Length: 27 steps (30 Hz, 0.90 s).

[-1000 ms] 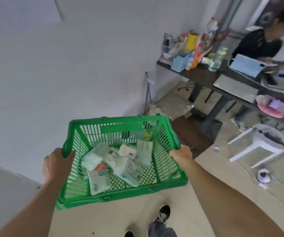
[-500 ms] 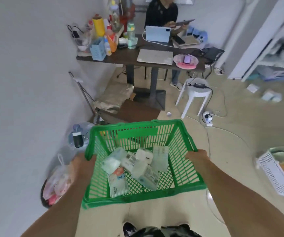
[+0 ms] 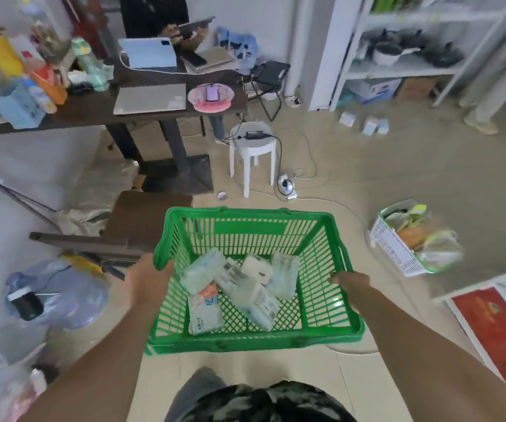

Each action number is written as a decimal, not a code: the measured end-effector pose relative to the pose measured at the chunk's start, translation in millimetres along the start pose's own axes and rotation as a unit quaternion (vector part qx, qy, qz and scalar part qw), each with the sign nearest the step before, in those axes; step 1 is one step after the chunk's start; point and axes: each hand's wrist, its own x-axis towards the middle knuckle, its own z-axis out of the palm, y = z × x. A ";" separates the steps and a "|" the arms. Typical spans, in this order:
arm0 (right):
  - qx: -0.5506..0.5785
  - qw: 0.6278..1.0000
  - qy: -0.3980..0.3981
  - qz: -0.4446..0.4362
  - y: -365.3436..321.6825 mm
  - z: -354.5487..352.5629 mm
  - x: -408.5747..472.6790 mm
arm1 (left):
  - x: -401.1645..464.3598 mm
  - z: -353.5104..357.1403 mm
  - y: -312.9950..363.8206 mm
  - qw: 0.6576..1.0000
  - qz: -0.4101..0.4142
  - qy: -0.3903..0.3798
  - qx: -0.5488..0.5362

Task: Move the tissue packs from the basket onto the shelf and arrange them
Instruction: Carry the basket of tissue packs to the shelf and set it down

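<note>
I carry a green plastic basket (image 3: 251, 217) in front of me, above the floor. My left hand (image 3: 143, 280) grips its left rim and my right hand (image 3: 350, 283) grips its right rim. Several tissue packs (image 3: 236, 287) lie loose in a heap on the basket's bottom, most of them pale blue-white, one with an orange and blue print (image 3: 204, 309). A white metal shelf unit (image 3: 404, 71) stands at the far right, holding dark pots and boxes.
A dark table (image 3: 93, 114) with clutter, a laptop and a seated person behind it stands far left. A white stool (image 3: 253, 150) and cables lie ahead. A white basket of goods (image 3: 398, 254) sits on the floor right. Bags lie at the left.
My view has swung right, from the bare wall to the room; the shelf unit and white floor basket have come into sight. Both hands keep their hold on the basket.
</note>
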 end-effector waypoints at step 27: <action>0.193 0.962 0.164 0.102 -78.3 -121.4 172.6 | 199.8 204.1 373.6 0.947 0.271 -0.164 0.043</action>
